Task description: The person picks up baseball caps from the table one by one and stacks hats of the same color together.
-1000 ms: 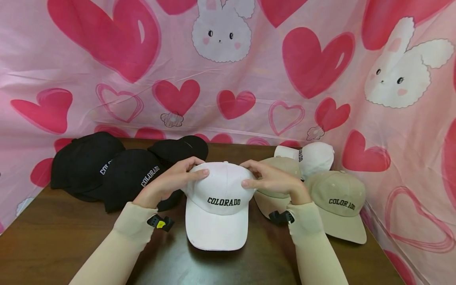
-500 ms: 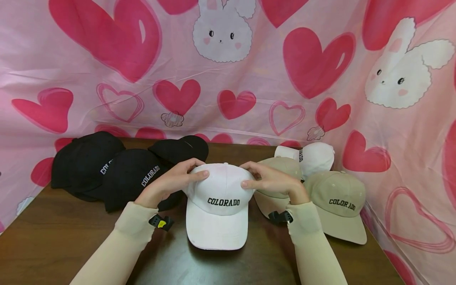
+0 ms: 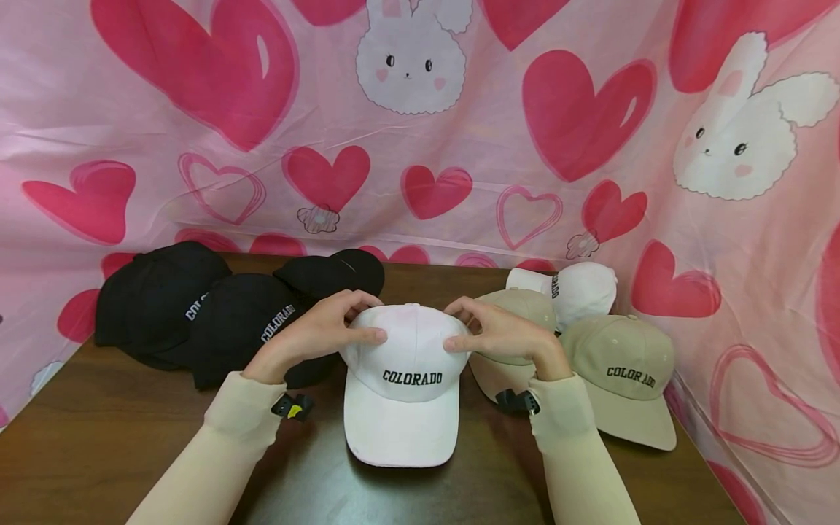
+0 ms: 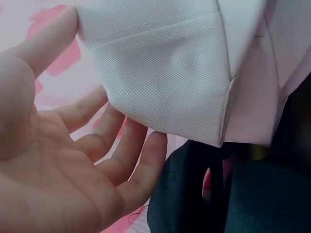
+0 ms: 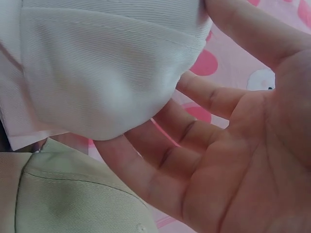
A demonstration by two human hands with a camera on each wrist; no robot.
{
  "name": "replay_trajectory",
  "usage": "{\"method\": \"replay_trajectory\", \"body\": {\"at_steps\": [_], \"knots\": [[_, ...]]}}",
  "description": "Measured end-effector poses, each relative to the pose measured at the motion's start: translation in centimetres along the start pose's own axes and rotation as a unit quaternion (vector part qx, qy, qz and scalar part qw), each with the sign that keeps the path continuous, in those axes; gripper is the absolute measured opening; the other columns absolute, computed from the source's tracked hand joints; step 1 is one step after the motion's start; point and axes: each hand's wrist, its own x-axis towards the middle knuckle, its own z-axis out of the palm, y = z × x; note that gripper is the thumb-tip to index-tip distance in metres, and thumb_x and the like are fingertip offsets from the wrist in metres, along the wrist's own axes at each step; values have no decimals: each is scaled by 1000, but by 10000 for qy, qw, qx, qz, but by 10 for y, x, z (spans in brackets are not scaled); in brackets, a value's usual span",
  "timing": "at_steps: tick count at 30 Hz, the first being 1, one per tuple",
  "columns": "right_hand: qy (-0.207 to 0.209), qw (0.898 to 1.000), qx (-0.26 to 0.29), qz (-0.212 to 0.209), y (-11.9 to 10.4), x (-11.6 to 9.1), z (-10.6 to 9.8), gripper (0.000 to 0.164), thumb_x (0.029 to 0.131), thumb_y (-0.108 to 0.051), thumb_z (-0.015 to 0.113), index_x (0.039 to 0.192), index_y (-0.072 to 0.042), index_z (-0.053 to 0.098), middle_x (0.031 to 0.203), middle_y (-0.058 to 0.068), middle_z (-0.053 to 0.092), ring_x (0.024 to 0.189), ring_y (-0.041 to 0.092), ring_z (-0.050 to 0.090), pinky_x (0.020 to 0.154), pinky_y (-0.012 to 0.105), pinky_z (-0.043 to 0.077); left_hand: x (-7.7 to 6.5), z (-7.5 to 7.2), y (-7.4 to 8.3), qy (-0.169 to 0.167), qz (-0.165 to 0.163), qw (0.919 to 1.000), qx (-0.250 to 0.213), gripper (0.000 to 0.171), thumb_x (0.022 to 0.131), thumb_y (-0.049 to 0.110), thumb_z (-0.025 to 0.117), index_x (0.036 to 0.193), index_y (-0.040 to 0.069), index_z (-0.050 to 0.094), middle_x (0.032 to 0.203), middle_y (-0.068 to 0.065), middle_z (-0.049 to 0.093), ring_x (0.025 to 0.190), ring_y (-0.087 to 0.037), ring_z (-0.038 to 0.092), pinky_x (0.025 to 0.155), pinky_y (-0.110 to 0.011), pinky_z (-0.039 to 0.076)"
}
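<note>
A white baseball cap (image 3: pixel 407 397) with black COLORADO lettering faces me in the middle of the head view, brim downward. My left hand (image 3: pixel 323 328) grips one side of its crown, thumb in front and fingers behind. On the other side my right hand (image 3: pixel 504 334) holds the crown the same way. The left wrist view has the fingertips of the left hand (image 4: pixel 82 155) against the edge of the white cloth (image 4: pixel 160 73). Under the cap's rounded edge (image 5: pixel 102 92), the right hand's fingers (image 5: pixel 170 126) show in the right wrist view.
Several black caps (image 3: pixel 230 328) lie in a group at the left on the brown wooden table (image 3: pixel 118 445). At the right are two beige caps (image 3: pixel 620 357) and another white cap (image 3: pixel 584 295). A pink curtain (image 3: pixel 485 146) with hearts and rabbits hangs behind and at the sides.
The white cap has dropped slightly, its brim now a little lower in the head view. My left thumb sits lower on the crown. Both hands keep their hold.
</note>
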Motion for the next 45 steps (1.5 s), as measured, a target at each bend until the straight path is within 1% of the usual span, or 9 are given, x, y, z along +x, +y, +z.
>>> {"method": "replay_trajectory", "body": {"at_steps": [5,6,11,12,16,20,28,40,45], "knots": [[38,9999,-106,-26,-2,-1,0,48,84,-32,75,120,-12,51,104,7,59,95,22,57,83,38,50,1,2,2,39,152,9998,143,54,75,41,80,119,20,56,106,-5,53,93,-25,51,68,-34,54],[40,9999,-107,-23,-6,-2,0,48,84,-29,75,120,-11,50,105,8,59,95,23,57,83,38,50,1,2,2,45,166,9997,173,54,75,40,80,119,20,56,106,-5,53,93,-25,51,68,-34,54],[89,9999,-95,-11,-9,-2,1,49,83,-23,77,120,-7,50,106,11,59,94,24,58,83,40,50,1,3,3,38,261,9993,249,54,75,38,81,118,18,57,105,-6,52,93,-26,50,68,-35,52],[104,9999,-112,4,-9,-2,1,49,82,-22,77,120,-7,50,106,10,59,94,24,58,82,39,50,1,3,2,45,260,9993,261,53,75,38,81,118,18,57,105,-6,52,93,-25,50,68,-35,52],[164,9996,-207,60,-4,0,1,51,79,-31,79,118,-12,51,104,7,59,92,21,58,81,38,50,2,5,2,70,207,9993,302,54,74,37,81,118,18,57,106,-6,51,94,-25,49,69,-35,52],[207,9992,-303,165,-3,1,3,53,78,-33,80,117,-13,50,103,6,58,92,20,57,80,37,51,3,7,1,87,124,9993,352,54,74,36,81,118,17,57,107,-6,49,95,-26,48,71,-35,51],[252,9985,-285,384,-3,1,5,56,78,-31,81,120,-13,48,104,7,57,94,21,57,81,36,50,5,11,-2,128,103,9990,418,54,74,36,81,118,17,56,108,-6,48,96,-25,46,74,-35,50],[250,9976,-437,478,-11,1,6,55,79,-30,79,121,-12,49,103,6,58,93,21,57,81,36,49,2,15,-5,256,120,9983,502,54,77,35,79,121,16,55,109,-7,46,99,-26,46,75,-34,51],[243,9970,-475,555,-11,1,5,55,79,-30,80,122,-13,49,104,6,58,93,22,57,80,35,49,2,16,-7,290,205,9981,512,54,77,37,78,122,16,56,108,-7,46,98,-25,46,75,-34,50]]}}
